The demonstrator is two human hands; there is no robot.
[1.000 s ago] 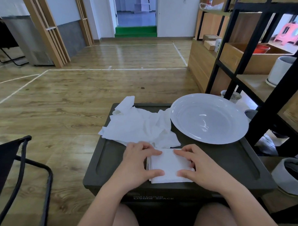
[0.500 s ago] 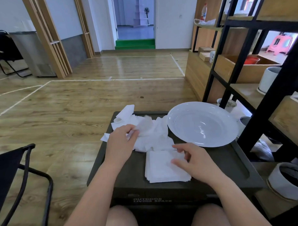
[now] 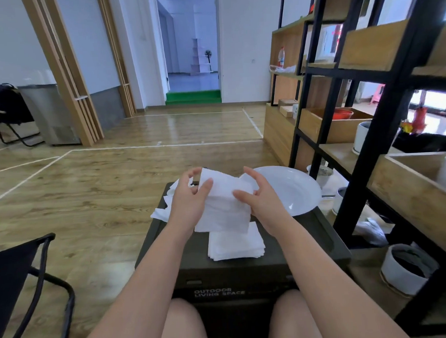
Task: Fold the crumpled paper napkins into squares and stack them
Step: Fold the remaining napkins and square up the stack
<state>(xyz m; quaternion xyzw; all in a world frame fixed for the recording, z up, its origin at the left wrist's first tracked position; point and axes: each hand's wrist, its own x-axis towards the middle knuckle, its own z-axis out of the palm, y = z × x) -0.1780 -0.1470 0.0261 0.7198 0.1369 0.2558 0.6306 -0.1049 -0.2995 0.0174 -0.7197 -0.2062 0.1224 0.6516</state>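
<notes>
- Wood-plank flooring (image 3: 111,198) marked with white lines is stretching away toward a doorway with a green step (image 3: 193,97), and I am sitting with my knees against a dark storage box (image 3: 308,241) that is serving as my table.
- I am holding one white paper napkin (image 3: 223,206) up in the air over the box lid, partly opened out and hanging down toward the lid.
- My left hand (image 3: 186,200) is gripping the napkin's left edge, thumb in front of the paper and fingers curled behind its top corner.
- My right hand (image 3: 260,195) is pinching the napkin's right side, thumb pressing the front face and fingers curving round the back.
- Just below the hanging napkin, the stack of folded napkins (image 3: 236,244) is lying flat on the near half of the lid, edges roughly aligned; whether the hanging napkin is touching it, I cannot tell.
- Behind my hands, the crumpled napkins (image 3: 160,213) are lying on the far left of the lid, mostly hidden, one corner sticking out past the box's left edge.
- To the right of them a white plate (image 3: 293,191) is sitting on the far right of the lid, partly behind my right hand.
- Black-framed wooden shelving (image 3: 340,71) is standing to my right, with a white pot (image 3: 403,271) on the floor by its base.
- At my left, part of a black folding chair (image 3: 31,271) is showing.
</notes>
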